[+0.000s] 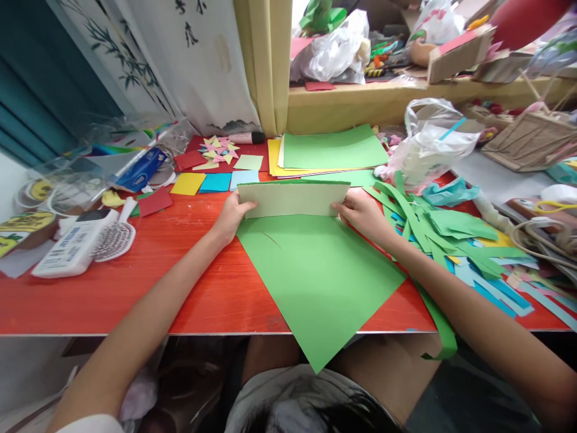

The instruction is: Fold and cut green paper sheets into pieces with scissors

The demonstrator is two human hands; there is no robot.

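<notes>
A large green sheet of paper (320,276) lies on the red table, one corner hanging past the front edge. Its far part is folded over and shows a pale underside as a flat band (293,199). My left hand (232,216) pinches the band's left end, thumb on top. At the right end, my right hand (358,213) grips the paper in the same way, its fingers partly hidden behind it. A thin dark line, perhaps a hair, crosses the green surface.
Green and blue paper strips (433,222) are heaped at the right. Behind the sheet lies a stack of coloured paper (333,150). Small paper squares (214,183) and a paper star (219,150) are at the back left. A hairbrush (115,237) and white bottle (74,243) lie left.
</notes>
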